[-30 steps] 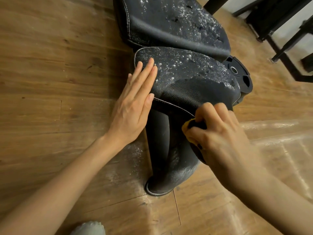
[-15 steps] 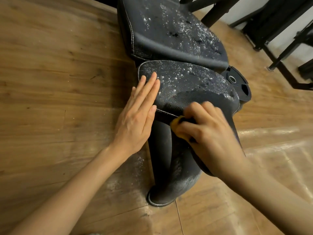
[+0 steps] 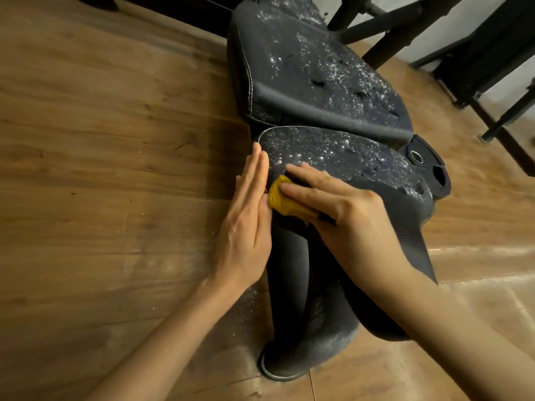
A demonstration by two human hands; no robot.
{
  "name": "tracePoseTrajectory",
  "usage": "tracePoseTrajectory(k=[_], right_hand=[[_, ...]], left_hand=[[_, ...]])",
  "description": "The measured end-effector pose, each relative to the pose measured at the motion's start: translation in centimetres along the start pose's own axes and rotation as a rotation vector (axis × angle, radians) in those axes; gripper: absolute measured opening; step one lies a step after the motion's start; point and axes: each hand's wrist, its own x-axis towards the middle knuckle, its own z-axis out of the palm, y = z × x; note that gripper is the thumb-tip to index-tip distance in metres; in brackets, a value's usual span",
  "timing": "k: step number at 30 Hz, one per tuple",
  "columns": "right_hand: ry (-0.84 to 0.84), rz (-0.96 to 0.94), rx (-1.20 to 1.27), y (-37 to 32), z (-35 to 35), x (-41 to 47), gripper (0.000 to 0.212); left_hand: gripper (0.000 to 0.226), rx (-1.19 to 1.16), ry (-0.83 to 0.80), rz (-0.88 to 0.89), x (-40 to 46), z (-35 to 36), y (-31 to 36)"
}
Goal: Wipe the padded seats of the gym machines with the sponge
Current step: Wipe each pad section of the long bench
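Observation:
A black padded seat (image 3: 353,160) of a gym machine fills the middle of the head view, speckled with white flecks. A larger black pad (image 3: 312,76) with the same flecks sits just behind it. My right hand (image 3: 341,209) presses a yellow sponge (image 3: 282,199) onto the seat's near left corner, fingers spread over it. My left hand (image 3: 246,224) lies flat, fingers together, against the seat's left edge, touching the sponge.
Wooden floor (image 3: 101,169) surrounds the machine, with white dust near its black base (image 3: 307,342). A black hinge bracket (image 3: 425,163) sticks out at the seat's right. Black metal frame legs (image 3: 498,91) of other machines stand at the upper right.
My right hand has slid the sponge left and up along the seat's front edge, until it meets my left hand. The left hand stays flat on the seat's left side.

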Motion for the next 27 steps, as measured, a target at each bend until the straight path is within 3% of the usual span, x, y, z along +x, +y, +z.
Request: tracePoseTrajectory(k=[7,10,13,19,24,27], right_hand=[[0.0,-0.006,-0.067,0.7,-2.7,-4.8,0.03],[0.009,0.064,-0.012,-0.1,-0.7,-1.5,0.033],[0.005,0.064,-0.118,-0.6,0.9,1.9,0.035],[-0.008,0.107,-0.1,0.3,-2.2,-4.3,0.035],[0.058,0.292,0.058,0.5,-0.9,3.0,0.029],[0.029,0.281,-0.001,0.6,-1.6,2.6,0.033]], left_hand=[[0.051,-0.013,0.012,0.003,0.0,0.2,0.1],[0.05,-0.024,0.047,-0.006,0.0,0.5,0.2],[0.05,-0.042,0.039,-0.011,0.1,0.4,0.1],[0.052,0.053,-0.005,0.008,0.3,-0.2,0.4],[0.052,0.104,-0.006,0.03,1.6,0.7,1.5],[0.052,0.162,-0.027,0.04,1.7,0.8,1.3]])
